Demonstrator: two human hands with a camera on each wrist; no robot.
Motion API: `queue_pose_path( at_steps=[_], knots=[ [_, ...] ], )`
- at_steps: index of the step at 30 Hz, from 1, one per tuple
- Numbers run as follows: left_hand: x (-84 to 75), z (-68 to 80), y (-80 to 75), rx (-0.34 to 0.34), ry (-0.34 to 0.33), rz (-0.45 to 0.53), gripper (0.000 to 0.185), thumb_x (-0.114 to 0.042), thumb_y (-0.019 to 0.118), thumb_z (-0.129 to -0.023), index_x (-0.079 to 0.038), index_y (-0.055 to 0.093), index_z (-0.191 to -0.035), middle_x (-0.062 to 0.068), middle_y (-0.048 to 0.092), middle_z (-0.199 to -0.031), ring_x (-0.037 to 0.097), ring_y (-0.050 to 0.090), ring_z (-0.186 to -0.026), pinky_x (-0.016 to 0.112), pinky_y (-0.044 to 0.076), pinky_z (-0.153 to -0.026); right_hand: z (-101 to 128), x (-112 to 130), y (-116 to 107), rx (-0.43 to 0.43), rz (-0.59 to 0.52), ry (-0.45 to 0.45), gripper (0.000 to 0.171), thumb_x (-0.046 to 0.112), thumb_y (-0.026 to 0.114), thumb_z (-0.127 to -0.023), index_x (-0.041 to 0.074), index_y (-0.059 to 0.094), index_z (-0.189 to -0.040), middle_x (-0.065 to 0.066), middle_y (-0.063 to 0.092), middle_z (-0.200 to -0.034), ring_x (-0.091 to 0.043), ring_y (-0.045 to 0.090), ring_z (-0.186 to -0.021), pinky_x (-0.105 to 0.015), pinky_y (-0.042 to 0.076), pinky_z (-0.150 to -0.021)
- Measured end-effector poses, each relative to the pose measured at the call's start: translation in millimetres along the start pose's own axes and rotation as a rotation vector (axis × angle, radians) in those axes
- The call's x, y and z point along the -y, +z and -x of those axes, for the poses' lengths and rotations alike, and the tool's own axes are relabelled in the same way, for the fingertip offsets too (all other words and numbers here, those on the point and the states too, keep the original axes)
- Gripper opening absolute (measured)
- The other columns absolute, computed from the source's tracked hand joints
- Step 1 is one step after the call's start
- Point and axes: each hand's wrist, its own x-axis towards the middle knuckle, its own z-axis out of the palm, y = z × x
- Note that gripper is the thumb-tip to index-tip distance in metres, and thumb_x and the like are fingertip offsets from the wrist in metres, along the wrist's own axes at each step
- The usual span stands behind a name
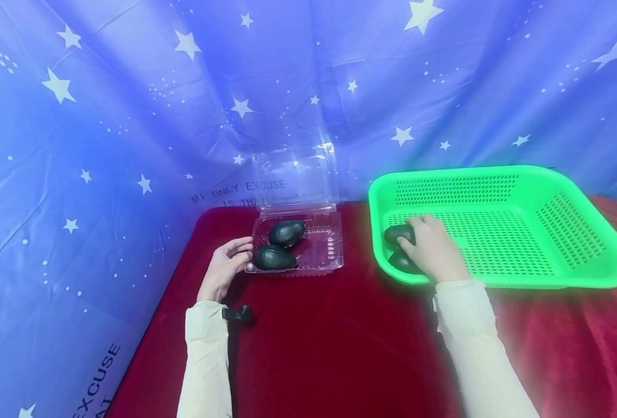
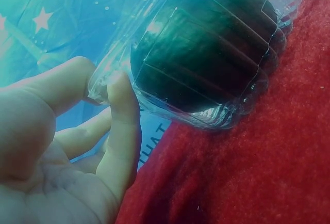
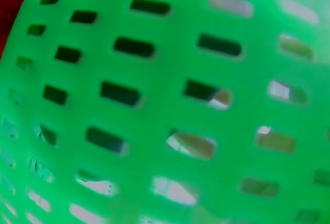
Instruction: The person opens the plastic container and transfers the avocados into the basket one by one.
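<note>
Left hand (image 1: 225,268) pinching the near-left corner of a clear clamshell box (image 1: 325,251) with two avocados at 11 o'clock, right hand (image 1: 433,251) curled over an avocado (image 1: 396,233) in the green basket (image 1: 575,273) at 1 o'clock, red-covered bench (image 1: 329,337)

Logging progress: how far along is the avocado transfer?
About halfway. Two avocados lie in the green basket, the right hand resting on them. Two avocados remain in the open clamshell, whose corner the left hand steadies.
</note>
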Motion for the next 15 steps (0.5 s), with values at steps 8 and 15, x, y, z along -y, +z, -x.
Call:
queue_pose_path(
  at_steps=[8,15],
  knots=[
    [-0.6,0.7,0.7,0.0,0.01,0.003,0.048,0.004,0.054,-0.09,0.006,0.052,-0.138,0.018,0.059,-0.123,0.005,0.061,-0.086,0.017,0.054,-0.073,0,7,-2,-0.07,-0.035,-0.054,0.047,0.015,0.059,-0.096,-0.008,0.05,-0.136,-0.032,0.047,-0.134,-0.048,0.041,-0.127,-0.065,0.036,-0.106],
    [-0.2,0.3,1.1,-0.013,0.015,0.003,0.046,0.004,0.055,-0.09,0.005,0.053,-0.137,0.012,0.061,-0.118,0.006,0.061,-0.086,0.017,0.054,-0.072,-2,17,-2,-0.107,-0.078,-0.1,0.04,0.012,0.058,-0.095,-0.004,0.055,-0.132,-0.028,0.052,-0.131,-0.045,0.042,-0.128,-0.061,0.035,-0.109]
  ],
)
